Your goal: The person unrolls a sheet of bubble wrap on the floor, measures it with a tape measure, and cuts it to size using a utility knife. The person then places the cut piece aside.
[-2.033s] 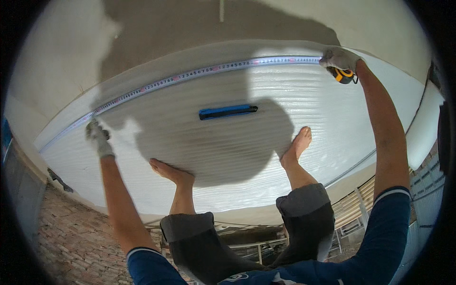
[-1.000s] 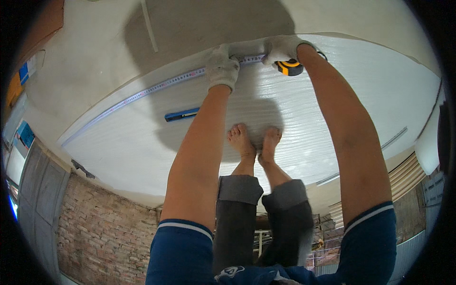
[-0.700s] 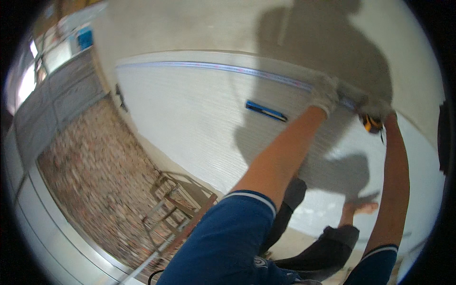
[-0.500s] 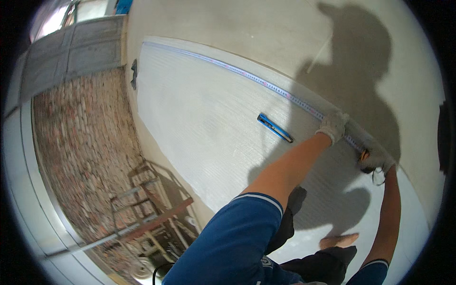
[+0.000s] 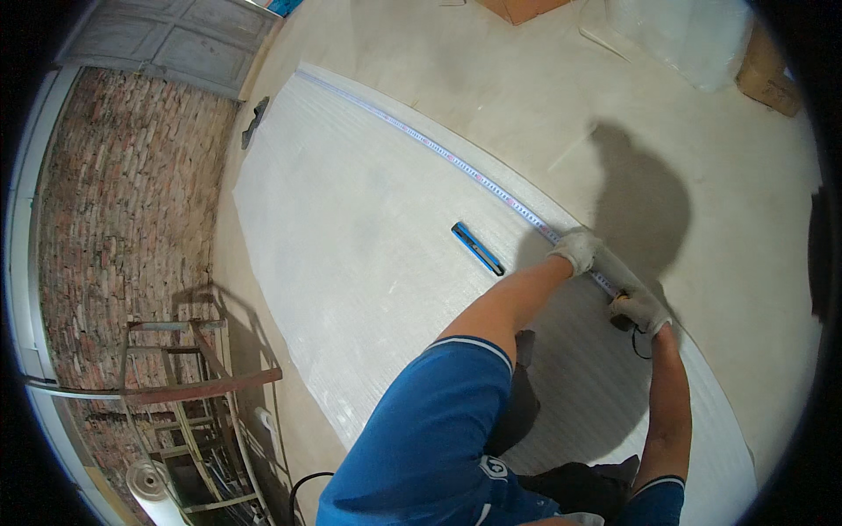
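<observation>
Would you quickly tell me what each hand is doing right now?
Left hand: gloved, pressing on the tape measure blade.
Right hand: gloved, shut on the tape measure case.

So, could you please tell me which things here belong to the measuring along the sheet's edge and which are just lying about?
In use:
- left hand, gloved, pressing the tape blade
- right hand, gloved, on the tape measure case
- white ribbed sheet

Lying about:
- blue utility knife on the sheet
- cardboard boxes
- metal rack by the brick wall
</observation>
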`<state>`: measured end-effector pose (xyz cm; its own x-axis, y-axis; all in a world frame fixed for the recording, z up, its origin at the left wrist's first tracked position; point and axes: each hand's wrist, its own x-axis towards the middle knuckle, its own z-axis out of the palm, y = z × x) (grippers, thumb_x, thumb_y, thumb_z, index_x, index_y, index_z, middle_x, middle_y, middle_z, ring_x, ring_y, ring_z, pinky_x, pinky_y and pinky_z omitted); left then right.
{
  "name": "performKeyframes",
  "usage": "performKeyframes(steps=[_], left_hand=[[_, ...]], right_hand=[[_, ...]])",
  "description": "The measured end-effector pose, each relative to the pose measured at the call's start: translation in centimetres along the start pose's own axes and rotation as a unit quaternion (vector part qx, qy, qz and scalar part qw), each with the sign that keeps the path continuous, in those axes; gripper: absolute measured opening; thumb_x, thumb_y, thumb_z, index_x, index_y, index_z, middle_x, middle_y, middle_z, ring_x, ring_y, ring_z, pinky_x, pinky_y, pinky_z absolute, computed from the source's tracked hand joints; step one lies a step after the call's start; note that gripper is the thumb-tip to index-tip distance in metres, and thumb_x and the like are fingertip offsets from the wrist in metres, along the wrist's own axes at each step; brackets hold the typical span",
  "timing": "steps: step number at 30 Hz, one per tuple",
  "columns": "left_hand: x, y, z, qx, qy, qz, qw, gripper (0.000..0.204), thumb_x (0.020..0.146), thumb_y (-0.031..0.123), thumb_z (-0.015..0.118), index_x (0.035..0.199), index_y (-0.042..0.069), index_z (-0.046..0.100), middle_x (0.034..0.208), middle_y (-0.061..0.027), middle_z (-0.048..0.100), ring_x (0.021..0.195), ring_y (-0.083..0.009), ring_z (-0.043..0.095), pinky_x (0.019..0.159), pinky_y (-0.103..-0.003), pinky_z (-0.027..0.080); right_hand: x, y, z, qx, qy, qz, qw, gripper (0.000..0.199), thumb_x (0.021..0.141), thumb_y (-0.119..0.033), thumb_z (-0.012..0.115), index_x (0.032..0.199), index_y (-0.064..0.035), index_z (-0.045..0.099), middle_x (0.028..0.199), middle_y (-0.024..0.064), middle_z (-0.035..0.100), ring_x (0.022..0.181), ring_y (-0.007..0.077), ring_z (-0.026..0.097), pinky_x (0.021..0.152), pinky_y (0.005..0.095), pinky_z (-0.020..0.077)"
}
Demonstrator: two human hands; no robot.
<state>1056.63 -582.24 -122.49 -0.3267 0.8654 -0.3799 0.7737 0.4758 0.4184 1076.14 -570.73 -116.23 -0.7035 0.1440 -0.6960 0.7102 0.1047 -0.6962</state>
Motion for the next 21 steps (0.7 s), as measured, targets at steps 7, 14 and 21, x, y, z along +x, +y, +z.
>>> performKeyframes(steps=[7, 14, 21], left_hand=[[-2.1, 0.4, -2.4, -0.026, 0.002, 0.022, 0.999, 0.023, 0.077, 0.023, 0.071, 0.099, 0.015, 0.073, 0.102, -0.0113, 0.067, 0.097, -0.034, 0.065, 0.084, -0.043, 0.052], [-3.7, -3.4, -4.3, 0.071, -0.025, 0.004, 0.997, 0.022, 0.081, 0.033, 0.063, 0.094, 0.017, 0.072, 0.099, -0.0101, 0.069, 0.094, -0.0324, 0.067, 0.083, -0.044, 0.052], [-9.3, -9.8, -7.8, 0.071, -0.046, -0.009, 0.996, 0.017, 0.078, 0.029, 0.063, 0.087, 0.016, 0.071, 0.09, -0.0119, 0.07, 0.09, -0.0326, 0.067, 0.077, -0.046, 0.052]], right_hand=[[-0.9, -0.1, 0.6, 0.054, 0.035, -0.041, 0.997, 0.031, 0.066, -0.016, 0.074, 0.094, -0.0032, 0.068, 0.079, -0.0005, 0.061, 0.071, 0.0118, 0.057, 0.066, 0.0293, 0.0482], [-3.2, -1.5, 3.7, 0.109, 0.007, -0.022, 0.994, 0.039, 0.067, -0.019, 0.075, 0.101, -0.0022, 0.067, 0.083, 0.0047, 0.063, 0.075, 0.0175, 0.06, 0.07, 0.0322, 0.0498], [1.0, -5.4, 7.7, 0.139, -0.055, -0.017, 0.989, 0.028, 0.069, -0.012, 0.071, 0.096, -0.005, 0.064, 0.085, 0.0037, 0.061, 0.076, 0.016, 0.058, 0.071, 0.0311, 0.0487]])
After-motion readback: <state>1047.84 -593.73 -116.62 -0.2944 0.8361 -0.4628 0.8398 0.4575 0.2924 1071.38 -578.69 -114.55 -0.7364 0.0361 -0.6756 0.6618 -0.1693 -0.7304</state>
